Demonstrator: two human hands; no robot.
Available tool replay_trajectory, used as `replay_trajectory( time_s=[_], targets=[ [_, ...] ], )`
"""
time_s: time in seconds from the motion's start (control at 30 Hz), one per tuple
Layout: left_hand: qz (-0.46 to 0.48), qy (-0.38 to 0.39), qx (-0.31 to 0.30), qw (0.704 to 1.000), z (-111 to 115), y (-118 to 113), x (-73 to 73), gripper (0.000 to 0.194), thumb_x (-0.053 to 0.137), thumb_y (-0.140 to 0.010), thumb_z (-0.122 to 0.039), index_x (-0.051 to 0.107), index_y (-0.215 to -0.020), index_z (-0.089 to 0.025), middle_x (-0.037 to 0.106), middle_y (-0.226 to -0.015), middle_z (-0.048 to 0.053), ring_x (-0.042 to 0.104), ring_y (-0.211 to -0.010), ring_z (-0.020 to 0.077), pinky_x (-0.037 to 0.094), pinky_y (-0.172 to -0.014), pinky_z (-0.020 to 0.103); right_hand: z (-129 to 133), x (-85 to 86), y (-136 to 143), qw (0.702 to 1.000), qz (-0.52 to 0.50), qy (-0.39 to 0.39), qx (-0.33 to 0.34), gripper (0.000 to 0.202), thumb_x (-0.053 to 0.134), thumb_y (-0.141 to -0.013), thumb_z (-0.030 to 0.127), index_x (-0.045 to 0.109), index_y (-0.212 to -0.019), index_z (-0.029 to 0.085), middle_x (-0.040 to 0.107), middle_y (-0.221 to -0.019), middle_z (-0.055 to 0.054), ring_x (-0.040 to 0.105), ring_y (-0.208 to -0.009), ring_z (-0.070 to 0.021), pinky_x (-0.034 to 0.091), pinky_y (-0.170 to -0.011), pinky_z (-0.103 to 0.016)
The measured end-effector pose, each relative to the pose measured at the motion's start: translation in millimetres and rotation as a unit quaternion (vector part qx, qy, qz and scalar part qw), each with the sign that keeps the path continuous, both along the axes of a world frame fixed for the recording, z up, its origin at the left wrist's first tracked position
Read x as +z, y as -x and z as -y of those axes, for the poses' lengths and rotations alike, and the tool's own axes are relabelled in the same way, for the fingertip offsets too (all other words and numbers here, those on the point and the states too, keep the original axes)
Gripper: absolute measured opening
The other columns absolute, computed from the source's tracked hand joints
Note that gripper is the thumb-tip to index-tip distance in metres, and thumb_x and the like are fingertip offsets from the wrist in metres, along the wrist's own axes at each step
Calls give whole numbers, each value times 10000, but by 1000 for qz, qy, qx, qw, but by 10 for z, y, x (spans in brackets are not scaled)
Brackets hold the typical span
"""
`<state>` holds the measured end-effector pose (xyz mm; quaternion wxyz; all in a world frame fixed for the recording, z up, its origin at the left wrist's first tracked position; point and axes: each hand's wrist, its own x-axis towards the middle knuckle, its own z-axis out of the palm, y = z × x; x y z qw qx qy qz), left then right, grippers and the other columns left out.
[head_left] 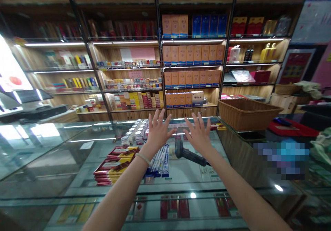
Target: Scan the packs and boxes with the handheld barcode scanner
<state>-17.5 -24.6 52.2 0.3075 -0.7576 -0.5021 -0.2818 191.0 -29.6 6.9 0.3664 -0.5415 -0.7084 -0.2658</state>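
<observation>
Left hand (159, 129) and right hand (198, 133), both empty and splayed, hover over the glass counter (183, 178), where a handheld scanner (190, 153) lies toward the right edge, presumably for easy reach.

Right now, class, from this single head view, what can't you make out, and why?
All in the head view:
Stick packets: left portion hidden behind the left wrist.
Barcode scanner: whatever lies past its handle is hidden by the right forearm.
Chocolate-bar packs: small print too blurred.
Bluish patch: masked by pixel blocks.
Lit screen: cut off by the left edge.
</observation>
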Motion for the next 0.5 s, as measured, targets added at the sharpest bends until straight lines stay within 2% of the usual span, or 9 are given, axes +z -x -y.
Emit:
replay_trajectory(
  time_s=[0.27,0.5],
  targets=[
    [12,30,35,999,208,345,-62,655,608,-923,-570,530,-1496,-264,292,-1695,136,166,-1588,377,55,-1285,628,159,-87,223,1000,-13,18,18,526,442,-1041,478,507,-1508,246,354,-1663,-129,206,-1556,-332,11,-1229,-656],
    [5,35,71,997,421,718,37,634,616,-919,-576,562,-1465,-259,302,-1685,153,171,-1583,393,78,-1278,645,266,-96,516,999,-13,17,47,554,411,-1044,481,519,-1493,175,358,-1653,-165,209,-1549,-331,1,-1233,-637]
  ],
)
